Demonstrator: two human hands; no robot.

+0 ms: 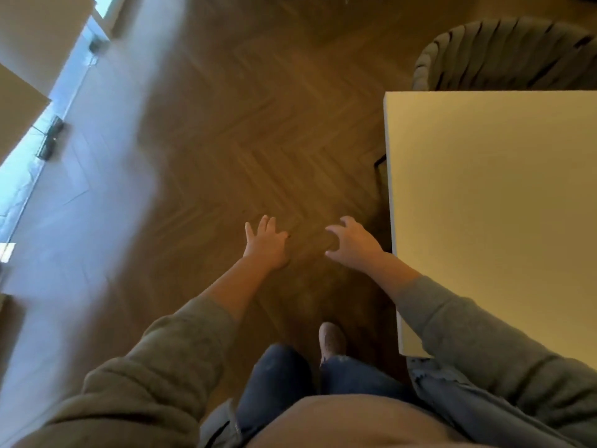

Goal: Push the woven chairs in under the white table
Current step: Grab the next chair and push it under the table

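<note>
Held the left hand (266,245) out over the herringbone wood floor (226,140), palm down, fingers straight and spread, gripping nothing. Held the right hand (353,245) alongside, apart from the left, fingers splayed and loosely curled, likewise holding nothing. Kept it just beside the long edge of the white table (484,205), without plainly touching it. Wore grey sleeves (168,350) on both arms, with the right forearm crossing the table's near corner. Stood in dark jeans (274,376) with one shoe (332,341) forward on the floor, beside that same near corner. Found one grey woven chair (504,56) at the table's far edge, close to the far corner, with its curved back showing beyond the edge and its seat hidden under the top. Caught a thin dark part (379,160) poking out below the table's long edge; could not tell what. Saw bright windows (19,176), blurred, along the floor's far left side.
</note>
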